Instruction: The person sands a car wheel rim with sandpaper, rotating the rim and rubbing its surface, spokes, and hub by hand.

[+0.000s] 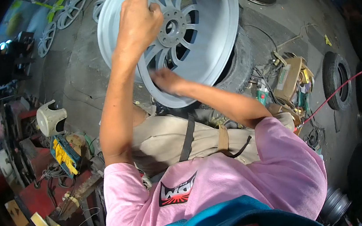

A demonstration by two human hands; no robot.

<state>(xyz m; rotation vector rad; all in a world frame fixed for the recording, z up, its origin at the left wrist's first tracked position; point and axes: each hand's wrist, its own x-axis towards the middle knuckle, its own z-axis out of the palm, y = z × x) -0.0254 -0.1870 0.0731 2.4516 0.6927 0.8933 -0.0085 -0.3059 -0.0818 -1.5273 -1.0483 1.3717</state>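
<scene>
We see a broad grey wheel rim (219,34) in front of the person, tilted over a black rubber tyre (246,60) that lies on the floor (82,72). The rim's deep barrel is smooth and matt, with a rounded lip; inside it, slim paired spokes spread from a round hub pierced by a central hole and a ring of smaller ones.

The left hand (140,20) is at the rim's far left side, thumb set apart from the fingers. Their tips run out of view, so we cannot tell how far they close or whether they grip the lip. The right hand (167,80) is at the near inner side of the rim, its fingers loosely curled and blurred; we cannot tell whether they hold anything.

To the right we find a brown cardboard box (291,75), a ribbed upright tyre (337,81) and a thin red hose (342,89) curving past it. To the left stands a pale, moulded plastic stool (51,119), with crumpled yellow cloth (63,157) nearer. Far left, we see several grey spoked discs (72,10) with open gaps between their spokes.
</scene>
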